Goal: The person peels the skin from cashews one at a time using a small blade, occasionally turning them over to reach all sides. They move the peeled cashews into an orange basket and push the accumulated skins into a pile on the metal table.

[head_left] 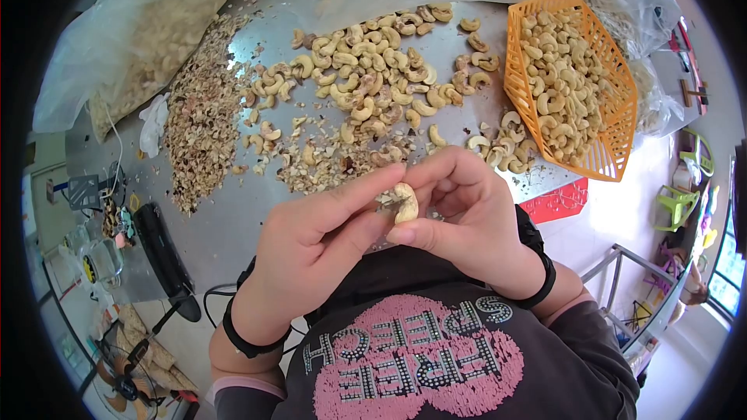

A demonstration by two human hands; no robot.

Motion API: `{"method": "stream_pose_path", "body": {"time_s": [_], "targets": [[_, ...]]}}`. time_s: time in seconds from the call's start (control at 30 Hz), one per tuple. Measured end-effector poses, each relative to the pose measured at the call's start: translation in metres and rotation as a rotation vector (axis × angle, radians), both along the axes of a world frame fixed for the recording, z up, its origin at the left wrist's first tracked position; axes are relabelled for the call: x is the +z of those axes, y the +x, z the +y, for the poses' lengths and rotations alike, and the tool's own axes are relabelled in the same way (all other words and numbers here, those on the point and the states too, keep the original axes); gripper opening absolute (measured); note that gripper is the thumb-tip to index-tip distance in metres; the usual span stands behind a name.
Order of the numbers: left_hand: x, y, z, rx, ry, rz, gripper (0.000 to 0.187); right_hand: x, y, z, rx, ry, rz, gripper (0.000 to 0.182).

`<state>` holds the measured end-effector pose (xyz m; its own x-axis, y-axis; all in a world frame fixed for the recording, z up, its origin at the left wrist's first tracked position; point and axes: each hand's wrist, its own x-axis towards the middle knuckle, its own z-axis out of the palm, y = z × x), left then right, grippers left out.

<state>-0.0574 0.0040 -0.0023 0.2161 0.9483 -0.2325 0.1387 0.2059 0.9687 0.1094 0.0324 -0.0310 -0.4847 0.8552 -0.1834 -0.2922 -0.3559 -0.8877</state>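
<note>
A pale, curved cashew nut (407,207) is between my two hands, just above the near edge of the metal table. My right hand (475,222) pinches it with thumb and fingers. From the other side my left hand (315,237) is closed, its thumb and forefinger touching the nut. A small greyish bit shows between those left fingers, too small to make out. Beyond my fingertips lie a loose pile of cashews (366,70) and a scatter of broken pieces and skins (319,167).
An orange plastic basket (516,70) full of cashews stands at the right. A long heap of brown skin flakes (201,120) lies at the left. Clear plastic bags (148,39) line the far side. A black elongated object (163,257) lies at the table's left.
</note>
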Motion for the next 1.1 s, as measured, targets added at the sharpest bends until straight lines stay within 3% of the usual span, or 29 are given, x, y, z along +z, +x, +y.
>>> {"method": "stream_pose_path", "body": {"time_s": [0.03, 0.1, 0.5, 0.57, 0.7, 0.8, 1.03, 1.1], "targets": [[-0.003, 0.001, 0.000, 0.001, -0.001, 0.001, 0.033, 0.000, 0.000, 0.000, -0.002, 0.007, -0.017, 0.033], [-0.012, 0.004, -0.001, 0.011, 0.346, 0.199, 0.034, -0.001, 0.001, 0.000, -0.005, 0.013, -0.036, 0.033], [-0.026, 0.009, 0.000, 0.066, 0.668, 0.433, 0.036, 0.000, 0.002, 0.003, -0.013, -0.118, 0.009, 0.032], [-0.020, 0.007, 0.000, 0.059, 0.544, 0.406, 0.035, 0.000, 0.003, 0.003, 0.100, -0.116, 0.068, 0.032], [-0.017, 0.002, -0.004, 0.101, 0.237, 0.197, 0.031, 0.002, 0.004, 0.006, 0.138, -0.181, 0.151, 0.030], [-0.011, 0.000, -0.005, 0.126, 0.146, 0.152, 0.028, 0.002, 0.005, 0.008, 0.137, -0.250, 0.201, 0.032], [-0.005, 0.004, -0.003, 0.052, 0.181, 0.107, 0.029, -0.004, 0.007, 0.008, 0.123, -0.237, 0.264, 0.028], [-0.008, 0.006, -0.002, 0.038, 0.317, 0.163, 0.030, -0.005, 0.007, 0.008, 0.120, -0.244, 0.264, 0.028]]}}
